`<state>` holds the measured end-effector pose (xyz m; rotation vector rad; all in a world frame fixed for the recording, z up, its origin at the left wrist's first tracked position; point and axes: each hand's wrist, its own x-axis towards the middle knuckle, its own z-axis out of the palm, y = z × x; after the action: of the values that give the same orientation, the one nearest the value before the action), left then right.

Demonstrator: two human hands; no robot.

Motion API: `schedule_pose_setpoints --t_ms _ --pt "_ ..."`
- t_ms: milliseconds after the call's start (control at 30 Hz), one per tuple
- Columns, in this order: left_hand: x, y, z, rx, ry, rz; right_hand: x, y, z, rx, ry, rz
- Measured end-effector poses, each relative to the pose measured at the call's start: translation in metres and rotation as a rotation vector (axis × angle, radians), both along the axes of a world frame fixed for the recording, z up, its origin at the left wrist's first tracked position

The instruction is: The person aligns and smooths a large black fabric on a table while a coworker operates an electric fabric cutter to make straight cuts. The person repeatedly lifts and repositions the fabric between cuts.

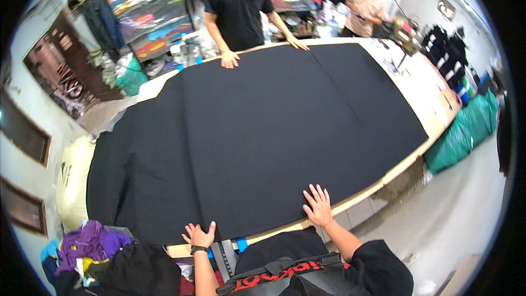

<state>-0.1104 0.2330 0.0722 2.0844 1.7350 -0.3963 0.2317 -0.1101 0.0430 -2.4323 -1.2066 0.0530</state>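
Note:
A large sheet of black fabric covers most of a long pale table. Near the close edge, my left hand lies on the cloth with its fingers spread and a dark band at the wrist. My right hand rests farther right, palm down on the same fabric, fingers apart. Neither hand holds anything. Long creases run across the cloth, and its left part looks wrinkled. Opposite me, a person in a black shirt presses both hands on the far edge of the fabric.
At the near left lies a heap of purple and black clothes. A pale yellow bundle stands by the table's left end, a green sack by its right. Another person stands beyond the far right, near a machine. Stacked colourful fabrics fill shelves behind.

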Motion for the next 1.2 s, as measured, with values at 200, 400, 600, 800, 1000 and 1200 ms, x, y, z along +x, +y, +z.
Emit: schedule_pose_setpoints --t_ms 200,400,600,800,1000,1200 --pt "0.063 -0.06 -0.006 0.476 -0.364 -0.393 0.037 0.004 0.004 0.235 0.007 -0.002" --pt "0.097 -0.153 -0.052 0.368 -0.278 -0.541 0.217 -0.004 0.004 0.401 -0.047 -0.465" --pt "0.089 -0.165 -0.052 0.36 -0.136 -0.489 0.302 -0.084 -0.006 -0.108 -0.042 -0.536" --pt "0.105 -0.174 -0.05 0.387 -0.254 -0.289 0.288 -0.129 0.001 0.121 -0.03 -0.559" --pt "0.131 -0.167 -0.088 0.392 -0.109 0.231 0.264 -0.163 0.001 -0.087 -0.011 -0.522" --pt "0.135 -0.165 -0.087 0.305 -0.03 0.264 0.267 -0.17 -0.013 -0.088 0.004 -0.523"
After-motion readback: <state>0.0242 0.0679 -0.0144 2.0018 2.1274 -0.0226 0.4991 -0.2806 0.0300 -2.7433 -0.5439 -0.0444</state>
